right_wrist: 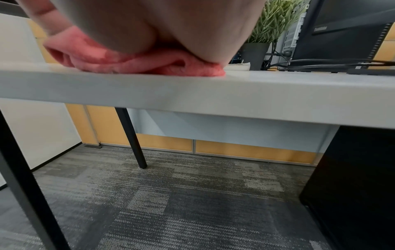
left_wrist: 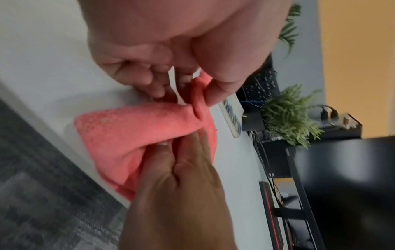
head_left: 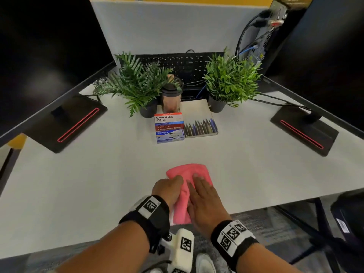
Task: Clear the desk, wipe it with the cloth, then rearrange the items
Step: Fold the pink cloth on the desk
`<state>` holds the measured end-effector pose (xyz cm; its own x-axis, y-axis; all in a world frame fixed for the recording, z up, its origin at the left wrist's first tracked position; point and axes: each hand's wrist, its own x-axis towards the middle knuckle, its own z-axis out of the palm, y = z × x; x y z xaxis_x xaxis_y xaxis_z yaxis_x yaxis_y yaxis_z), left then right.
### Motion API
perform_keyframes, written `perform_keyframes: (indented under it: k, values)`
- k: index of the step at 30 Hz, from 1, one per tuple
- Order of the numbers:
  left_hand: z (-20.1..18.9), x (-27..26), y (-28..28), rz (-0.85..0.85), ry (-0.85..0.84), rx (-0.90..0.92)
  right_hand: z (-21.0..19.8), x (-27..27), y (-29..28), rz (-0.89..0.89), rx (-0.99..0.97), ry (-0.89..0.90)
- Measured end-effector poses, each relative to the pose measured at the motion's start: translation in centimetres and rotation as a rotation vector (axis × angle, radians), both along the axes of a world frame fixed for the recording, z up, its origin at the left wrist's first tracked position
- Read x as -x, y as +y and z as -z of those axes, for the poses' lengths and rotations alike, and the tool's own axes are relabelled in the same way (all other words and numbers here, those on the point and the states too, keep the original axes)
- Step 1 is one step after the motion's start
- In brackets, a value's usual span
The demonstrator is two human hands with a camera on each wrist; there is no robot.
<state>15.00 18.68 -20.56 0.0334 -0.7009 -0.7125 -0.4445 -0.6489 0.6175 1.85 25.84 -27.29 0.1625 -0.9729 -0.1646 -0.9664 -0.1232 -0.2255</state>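
Observation:
A pink cloth (head_left: 189, 170) lies folded on the white desk (head_left: 88, 184), close to its front edge. My left hand (head_left: 175, 184) grips the cloth's left side. In the left wrist view its thumb and curled fingers (left_wrist: 213, 94) pinch a raised fold of the pink cloth (left_wrist: 128, 128). My right hand (head_left: 199, 182) lies flat on top of the cloth with straight fingers (left_wrist: 188, 152). From the right wrist view, the palm (right_wrist: 160, 25) presses down on the bunched cloth (right_wrist: 138, 62) at the desk edge (right_wrist: 192, 91).
At the desk's back middle stand two potted plants (head_left: 137, 83) (head_left: 230, 79), a copper tumbler (head_left: 171, 99), stacked clip boxes (head_left: 169, 127) and a case of pens on a notebook (head_left: 201, 127). A keyboard (head_left: 181, 66) leans behind. Monitor stands (head_left: 74, 123) (head_left: 303, 133) flank both sides.

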Motion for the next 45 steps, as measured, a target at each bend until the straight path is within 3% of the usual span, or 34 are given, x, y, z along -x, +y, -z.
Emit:
perform_keyframes:
  k: [6, 10, 14, 16, 17, 19, 21, 24, 28, 30, 32, 35, 41, 45]
  values:
    - [-0.6, -0.3, -0.5, 0.132, -0.051, 0.187, -0.6, -0.5, 0.1, 0.048, 0.011, 0.007]
    - [-0.4, -1.6, -0.6, 0.187, 0.003, 0.165, -0.8, -0.1, 0.1, 0.028, 0.004, 0.027]
    - [0.1, -4.8, -1.1, 0.087, -0.319, 0.334, -1.7, -0.1, 0.1, -0.003, -0.008, 0.01]
    - [-0.1, -5.7, -0.3, 0.093, -0.423, 0.501, -2.1, -0.2, -0.5, 0.019, -0.049, -0.051]
    - [-0.1, -5.4, 0.3, 0.157, -0.419, 0.619, -2.4, -0.3, -0.9, 0.032, -0.025, -0.071]
    - [0.1, -3.6, 2.0, 0.462, -0.414, 0.766, -2.7, -0.8, -1.6, 0.039, 0.034, -0.11]
    - [1.3, -2.3, 3.5, 0.796, -0.523, 0.657, -2.6, -1.3, -2.0, -0.002, 0.029, -0.082]
    - [2.3, -2.8, 3.3, 0.995, -0.725, 0.464, -2.5, -0.7, -2.0, -0.031, -0.042, 0.049]
    - [1.0, -4.0, 2.0, 0.946, -0.809, 0.419, -2.2, 1.3, -0.6, 0.117, -0.089, 0.142]
    - [0.7, -3.9, 1.2, 0.973, -0.82, 0.484, -2.5, 1.7, -0.1, 0.227, -0.095, 0.159]
    - [0.7, -3.5, 0.9, 1.022, -0.705, 0.582, -3.1, 1.1, 0.1, 0.283, -0.047, 0.15]
    - [1.7, -3.2, 0.3, 1.118, -0.516, 0.762, -3.0, -0.5, 1.0, 0.16, -0.004, 0.069]
    - [0.9, -1.5, -1.1, 0.985, -0.572, 0.638, -4.6, -1.6, 3.4, 0.458, -0.072, -0.142]
    - [1.0, -0.3, -2.3, 0.958, -0.66, 0.516, -5.0, -1.0, 1.6, 0.709, -0.137, -0.263]
